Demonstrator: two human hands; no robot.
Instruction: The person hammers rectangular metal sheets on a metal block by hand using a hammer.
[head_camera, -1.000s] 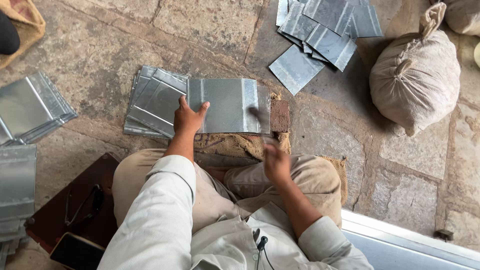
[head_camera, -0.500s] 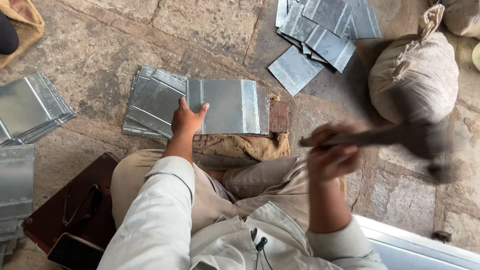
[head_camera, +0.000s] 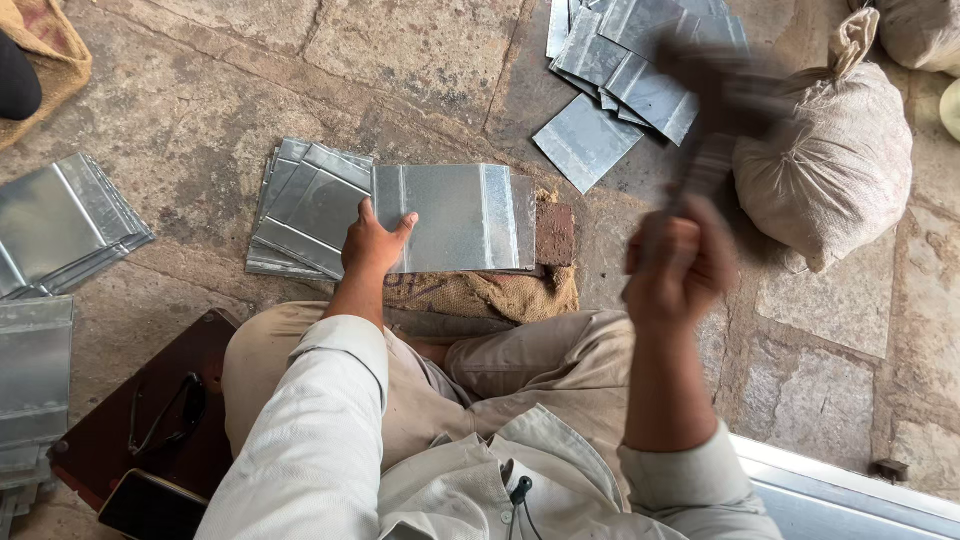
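- Head view, centre frame: left hand (head_camera: 373, 240) lies flat, fingers spread, pressing one metal sheet (head_camera: 452, 217) onto a burlap pad (head_camera: 490, 293).
- Right hand (head_camera: 678, 262), right of centre, grips one blurred hammer (head_camera: 722, 105) in a closed fist, raised.
- Four sheet piles (head_camera: 305, 205) lie on the stone floor (head_camera: 200, 100).
- Two sacks (head_camera: 835, 165) sit upper right.

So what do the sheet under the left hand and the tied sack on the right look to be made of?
The sheet under the left hand looks like thin galvanised or tinned steel: dull silver-grey, faint sheen, sharp folded seams. The sack looks like coarse woven cloth, beige and matte, wrinkled, bunched at a tied neck; the exact fibre cannot be told.
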